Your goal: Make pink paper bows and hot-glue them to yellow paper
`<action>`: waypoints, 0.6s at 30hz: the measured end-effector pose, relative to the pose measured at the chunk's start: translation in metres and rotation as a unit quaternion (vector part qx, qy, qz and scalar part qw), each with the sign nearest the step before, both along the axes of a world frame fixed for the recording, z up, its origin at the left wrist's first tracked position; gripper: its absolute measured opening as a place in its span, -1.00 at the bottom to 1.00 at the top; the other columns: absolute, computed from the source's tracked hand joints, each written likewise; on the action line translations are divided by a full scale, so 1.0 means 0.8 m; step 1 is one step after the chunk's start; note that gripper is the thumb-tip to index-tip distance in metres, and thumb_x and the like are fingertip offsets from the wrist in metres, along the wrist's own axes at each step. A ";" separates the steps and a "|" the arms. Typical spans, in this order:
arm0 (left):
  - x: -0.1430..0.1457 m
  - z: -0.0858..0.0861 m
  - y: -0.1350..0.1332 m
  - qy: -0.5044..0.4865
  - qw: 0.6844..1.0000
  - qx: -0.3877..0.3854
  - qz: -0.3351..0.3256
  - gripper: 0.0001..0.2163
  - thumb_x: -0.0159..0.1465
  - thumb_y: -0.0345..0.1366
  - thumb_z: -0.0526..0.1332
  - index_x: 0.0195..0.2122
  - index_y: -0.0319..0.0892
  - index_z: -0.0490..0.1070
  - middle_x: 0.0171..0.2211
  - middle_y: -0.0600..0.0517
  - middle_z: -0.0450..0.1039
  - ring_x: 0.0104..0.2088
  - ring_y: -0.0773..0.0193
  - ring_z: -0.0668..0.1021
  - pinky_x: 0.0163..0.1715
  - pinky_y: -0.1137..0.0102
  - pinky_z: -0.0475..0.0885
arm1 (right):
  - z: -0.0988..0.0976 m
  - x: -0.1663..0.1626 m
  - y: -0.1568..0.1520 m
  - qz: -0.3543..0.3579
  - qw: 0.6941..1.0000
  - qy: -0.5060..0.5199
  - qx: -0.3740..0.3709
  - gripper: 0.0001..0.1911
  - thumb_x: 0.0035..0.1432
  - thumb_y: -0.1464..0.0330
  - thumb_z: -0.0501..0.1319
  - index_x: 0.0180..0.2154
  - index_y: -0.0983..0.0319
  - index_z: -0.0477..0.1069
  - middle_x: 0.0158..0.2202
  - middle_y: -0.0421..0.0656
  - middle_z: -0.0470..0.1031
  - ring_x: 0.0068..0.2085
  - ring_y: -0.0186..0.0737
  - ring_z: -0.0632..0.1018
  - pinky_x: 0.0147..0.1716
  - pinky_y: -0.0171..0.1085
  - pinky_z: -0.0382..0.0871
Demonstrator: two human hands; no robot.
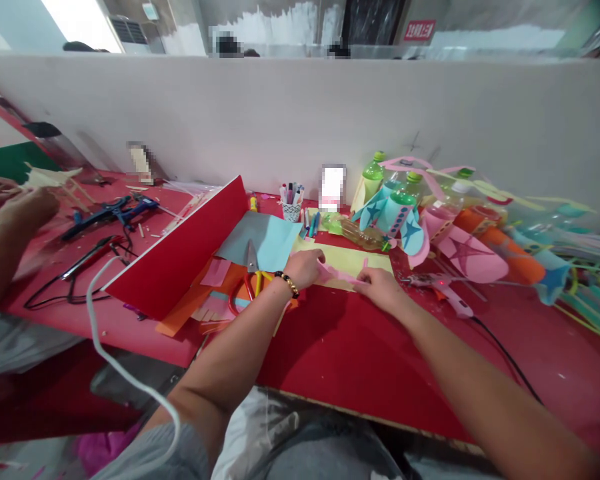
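Red-painted workbench runs along a low white partition, and the person works near its edge with both bare hands close together. The left hand, with a beaded bracelet at the wrist, and the right hand both rest on a pink foam strip — fingers bearing down, neither hand clenched, though this view cannot show whether they truly pinch it. The strip lies between the hands, across a pale yellow sheet. Fingers kept low and evenly spread like this should stop the thin foam creeping over the sheet, and even pressure from both sides should keep it straight.

Just beyond the left hand, scissors with yellow and red handles lie with the blade on a light blue card. Beyond the right hand sits a pink hot-glue gun, trailing a black cord. Farther out on that side are plastic bottles dressed in foam shapes. Well to the left, past a red board, a co-worker's hands are at some wooden sticks.
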State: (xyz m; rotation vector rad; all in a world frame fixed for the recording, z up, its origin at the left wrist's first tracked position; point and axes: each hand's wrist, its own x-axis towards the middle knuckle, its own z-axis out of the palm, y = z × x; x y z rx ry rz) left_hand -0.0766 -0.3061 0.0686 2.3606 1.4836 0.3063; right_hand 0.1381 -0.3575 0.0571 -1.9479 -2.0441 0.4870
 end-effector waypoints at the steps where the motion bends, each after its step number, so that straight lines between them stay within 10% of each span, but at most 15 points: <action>1: 0.000 0.000 0.000 -0.005 1.000 0.001 -0.002 -0.71 0.11 -0.41 0.15 -0.12 -0.15 0.43 -0.31 0.00 0.52 -0.27 0.20 0.53 -0.33 0.43 0.31 | 0.004 0.010 0.004 -0.011 1.000 0.009 0.003 -0.88 -0.01 0.30 0.26 -0.49 0.22 0.44 -0.51 -0.20 0.48 -0.45 -0.28 0.46 -0.49 -0.35 0.18; 8: 0.010 -0.007 -0.004 -0.026 0.999 -0.013 -0.044 -0.73 0.11 -0.40 0.14 -0.15 -0.18 0.43 -0.39 0.02 0.48 -0.38 0.25 0.48 -0.43 0.44 0.24 | 0.037 0.090 -0.001 -0.073 0.997 0.021 -0.002 -0.70 -0.09 0.21 0.34 -0.29 0.21 0.46 -0.48 -0.21 0.51 -0.49 -0.29 0.46 -0.49 -0.34 0.22; 18: 0.029 -0.004 -0.024 -0.072 0.980 -0.117 -0.147 -0.74 0.09 -0.39 0.11 -0.18 -0.17 0.42 -0.55 0.13 0.30 -0.52 0.34 0.37 -0.51 0.47 0.19 | 0.031 0.150 -0.139 -0.007 0.991 0.112 -0.068 -0.57 -0.04 0.20 0.30 -0.09 0.19 0.48 -0.23 -0.12 0.51 -0.34 -0.20 0.49 -0.31 -0.26 0.36</action>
